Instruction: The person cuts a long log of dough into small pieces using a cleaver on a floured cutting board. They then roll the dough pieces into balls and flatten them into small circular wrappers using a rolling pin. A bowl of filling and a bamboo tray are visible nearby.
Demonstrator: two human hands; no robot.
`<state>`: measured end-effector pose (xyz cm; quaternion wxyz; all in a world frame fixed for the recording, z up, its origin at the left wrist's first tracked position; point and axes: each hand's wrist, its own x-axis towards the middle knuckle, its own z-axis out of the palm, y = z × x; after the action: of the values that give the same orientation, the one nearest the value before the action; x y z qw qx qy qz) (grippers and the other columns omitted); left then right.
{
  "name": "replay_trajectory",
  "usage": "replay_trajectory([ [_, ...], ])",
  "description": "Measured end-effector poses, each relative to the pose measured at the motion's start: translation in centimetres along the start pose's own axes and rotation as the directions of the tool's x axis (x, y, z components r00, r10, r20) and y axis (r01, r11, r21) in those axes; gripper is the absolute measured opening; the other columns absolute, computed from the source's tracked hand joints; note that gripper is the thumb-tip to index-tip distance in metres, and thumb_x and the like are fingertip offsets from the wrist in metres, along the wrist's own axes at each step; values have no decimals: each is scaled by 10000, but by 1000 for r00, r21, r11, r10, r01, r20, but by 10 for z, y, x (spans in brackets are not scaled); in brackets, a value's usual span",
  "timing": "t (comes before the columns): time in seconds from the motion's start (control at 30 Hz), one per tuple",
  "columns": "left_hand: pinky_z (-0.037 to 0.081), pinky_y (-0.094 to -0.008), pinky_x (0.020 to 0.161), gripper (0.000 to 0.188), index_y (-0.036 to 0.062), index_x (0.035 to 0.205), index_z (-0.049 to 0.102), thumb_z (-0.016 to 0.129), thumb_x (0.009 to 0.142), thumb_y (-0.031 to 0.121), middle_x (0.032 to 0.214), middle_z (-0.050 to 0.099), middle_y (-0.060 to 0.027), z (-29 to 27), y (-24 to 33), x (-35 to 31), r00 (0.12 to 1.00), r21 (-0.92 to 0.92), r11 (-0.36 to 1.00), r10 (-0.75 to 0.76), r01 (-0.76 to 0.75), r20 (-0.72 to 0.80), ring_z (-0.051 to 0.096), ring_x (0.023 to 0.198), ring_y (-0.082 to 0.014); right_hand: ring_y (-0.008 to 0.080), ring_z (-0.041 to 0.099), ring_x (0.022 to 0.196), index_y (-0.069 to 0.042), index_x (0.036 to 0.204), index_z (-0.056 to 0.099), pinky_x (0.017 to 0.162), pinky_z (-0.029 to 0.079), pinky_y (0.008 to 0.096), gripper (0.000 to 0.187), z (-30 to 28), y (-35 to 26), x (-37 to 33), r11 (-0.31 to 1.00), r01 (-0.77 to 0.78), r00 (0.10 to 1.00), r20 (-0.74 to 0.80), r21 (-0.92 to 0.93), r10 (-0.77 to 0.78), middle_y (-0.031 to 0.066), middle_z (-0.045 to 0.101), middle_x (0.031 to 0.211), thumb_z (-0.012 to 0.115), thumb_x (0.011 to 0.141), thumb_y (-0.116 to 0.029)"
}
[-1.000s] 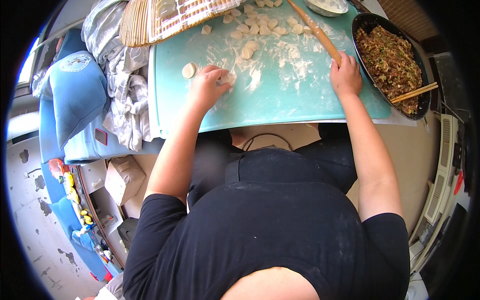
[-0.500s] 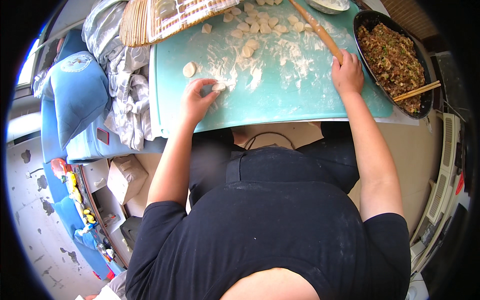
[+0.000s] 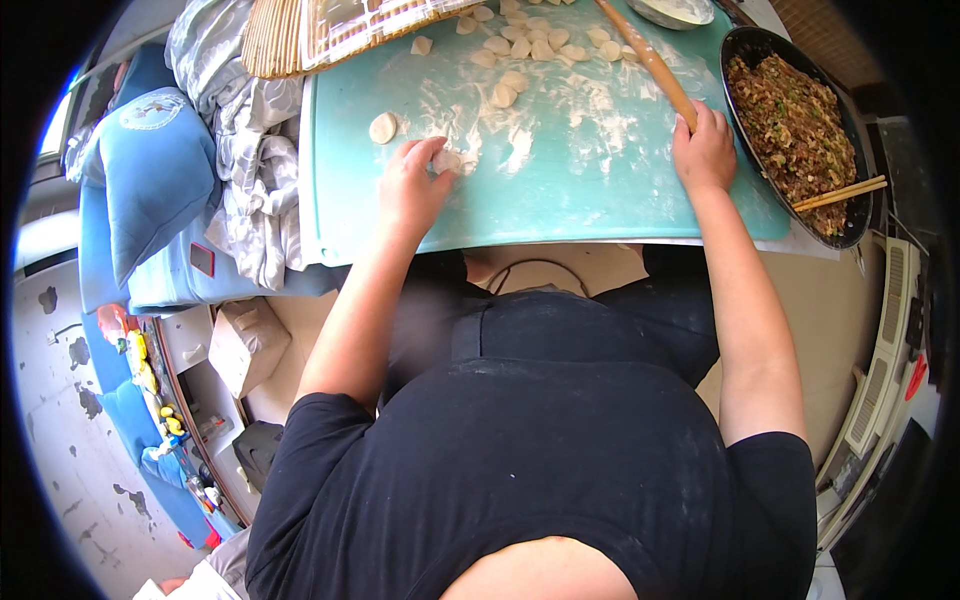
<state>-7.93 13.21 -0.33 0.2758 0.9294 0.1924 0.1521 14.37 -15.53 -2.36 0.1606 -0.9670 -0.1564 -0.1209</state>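
My right hand is closed around the near end of a wooden rolling pin, which slants away to the upper left over a turquoise board. My left hand rests at the board's left part, thumb and forefinger apart on either side of a small floury dough piece. Just beyond that hand lies a round, flattened dough disc. Several small dough pieces are scattered at the far side, and two more dough pieces lie nearer the middle among streaks of flour.
A black pan of minced filling stands right of the board, chopsticks across its near edge. A bowl of flour sits at the far edge. A woven tray overlaps the far left corner. Crumpled grey cloth borders the left.
My left thumb and forefinger have spread from their pinch on the small dough piece, which now lies slightly farther off. My right hand still holds the rolling pin.
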Motion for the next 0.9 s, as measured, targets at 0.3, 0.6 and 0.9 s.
replay_trajectory([
  [0.3,455,-371,849,279,83,1000,643,696,737,160,980,636,-99,-5,9,16,978,74,978,201,-197,-49,578,958,-294,306,530,1013,-118,1145,554,847,455,413,334,1,1,0,1000,5,1000,-13,-3,-5,95,562,1063,562,848,-269],
  [0.6,72,-532,1104,557,113,1405,318,398,919,372,1488,198,-172,42,1,42,989,512,846,134,-146,60,115,1375,-411,298,534,1017,-127,1144,554,845,457,411,334,-2,-1,-1,1000,-15,1000,25,-19,15,87,564,1082,567,845,-275],
  [0.9,77,-523,1107,510,126,1389,360,403,919,317,1495,189,-170,24,-35,48,993,-167,979,118,-117,-9,98,1384,-404,305,535,1014,-124,1150,552,844,456,409,329,0,-1,1,1000,6,1000,-5,-2,-6,91,565,1078,557,856,-273],
])
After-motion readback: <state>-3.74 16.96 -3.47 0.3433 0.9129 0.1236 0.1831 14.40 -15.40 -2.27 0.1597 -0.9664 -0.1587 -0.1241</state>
